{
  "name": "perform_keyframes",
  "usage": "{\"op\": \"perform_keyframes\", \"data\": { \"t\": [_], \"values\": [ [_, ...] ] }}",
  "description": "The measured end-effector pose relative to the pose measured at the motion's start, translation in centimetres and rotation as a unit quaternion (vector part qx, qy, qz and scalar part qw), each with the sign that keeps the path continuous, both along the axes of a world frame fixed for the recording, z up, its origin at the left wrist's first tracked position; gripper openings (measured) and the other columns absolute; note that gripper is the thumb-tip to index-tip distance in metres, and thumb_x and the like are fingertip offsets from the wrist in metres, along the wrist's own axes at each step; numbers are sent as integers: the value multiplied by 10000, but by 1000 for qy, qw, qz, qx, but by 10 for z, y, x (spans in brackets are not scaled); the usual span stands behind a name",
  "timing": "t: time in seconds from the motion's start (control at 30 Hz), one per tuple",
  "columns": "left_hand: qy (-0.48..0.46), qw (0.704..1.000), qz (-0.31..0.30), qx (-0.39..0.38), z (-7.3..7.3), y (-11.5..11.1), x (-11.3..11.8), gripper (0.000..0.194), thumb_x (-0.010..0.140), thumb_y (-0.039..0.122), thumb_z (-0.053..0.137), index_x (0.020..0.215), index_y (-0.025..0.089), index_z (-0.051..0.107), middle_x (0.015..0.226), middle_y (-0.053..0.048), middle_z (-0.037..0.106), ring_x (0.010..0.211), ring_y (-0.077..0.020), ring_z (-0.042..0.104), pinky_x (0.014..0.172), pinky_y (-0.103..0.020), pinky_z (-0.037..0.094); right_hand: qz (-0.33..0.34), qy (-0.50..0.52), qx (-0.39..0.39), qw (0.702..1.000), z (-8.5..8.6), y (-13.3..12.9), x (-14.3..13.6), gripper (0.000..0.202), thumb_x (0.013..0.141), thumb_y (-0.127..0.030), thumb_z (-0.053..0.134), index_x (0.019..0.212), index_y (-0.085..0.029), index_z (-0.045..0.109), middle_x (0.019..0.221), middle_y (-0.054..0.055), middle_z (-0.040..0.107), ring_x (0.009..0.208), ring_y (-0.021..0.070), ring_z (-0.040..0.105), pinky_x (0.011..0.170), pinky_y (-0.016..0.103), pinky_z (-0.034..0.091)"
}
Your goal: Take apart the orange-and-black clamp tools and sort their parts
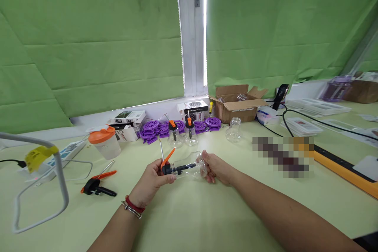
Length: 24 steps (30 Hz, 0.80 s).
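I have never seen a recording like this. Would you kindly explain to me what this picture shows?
No machine works here: these are a person's two bare hands. The single picture comes from a camera worn on the head, looking forward and down. The left hand holds a black-and-orange top at the neck of a clear bottle, turned sideways; the right hand grips the bottle's base. Behind, on the pale table, stand two topped bottles, one open bottle, purple parts and an open cardboard box. A loose top lies toward the left.
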<state>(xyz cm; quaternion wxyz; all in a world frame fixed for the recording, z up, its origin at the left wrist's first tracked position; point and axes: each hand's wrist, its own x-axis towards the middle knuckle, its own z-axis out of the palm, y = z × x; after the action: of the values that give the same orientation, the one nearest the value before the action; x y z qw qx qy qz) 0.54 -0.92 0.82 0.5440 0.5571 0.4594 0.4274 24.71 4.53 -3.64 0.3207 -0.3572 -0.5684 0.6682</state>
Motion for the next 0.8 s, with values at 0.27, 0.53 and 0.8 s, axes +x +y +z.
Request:
{"op": "perform_keyframes", "data": {
  "t": [0.27,0.53,0.8],
  "values": [
    [-30,999,41,-1,-2,3,-5,303,635,223,756,854,146,561,705,4,635,658,-131,592,681,-286,466,13,44,44,998,12,-5,8,582,812,-581,515,1263,-214,496,1161,133,551,874,165,588,611,262,508],
    [-27,999,39,-2,0,1,-4,328,609,213,774,859,138,575,714,-5,651,652,-128,592,669,-277,472,26,84,106,990,14,-5,13,687,703,-275,734,1311,-390,436,1403,58,304,1021,175,486,796,349,466],
    [-24,1000,14,7,0,1,-5,288,624,217,765,816,145,562,662,17,633,633,-123,580,660,-276,461,22,54,81,995,11,-1,11,664,735,-432,690,1309,-246,414,1040,81,548,735,135,602,594,264,452]
  ]
}}
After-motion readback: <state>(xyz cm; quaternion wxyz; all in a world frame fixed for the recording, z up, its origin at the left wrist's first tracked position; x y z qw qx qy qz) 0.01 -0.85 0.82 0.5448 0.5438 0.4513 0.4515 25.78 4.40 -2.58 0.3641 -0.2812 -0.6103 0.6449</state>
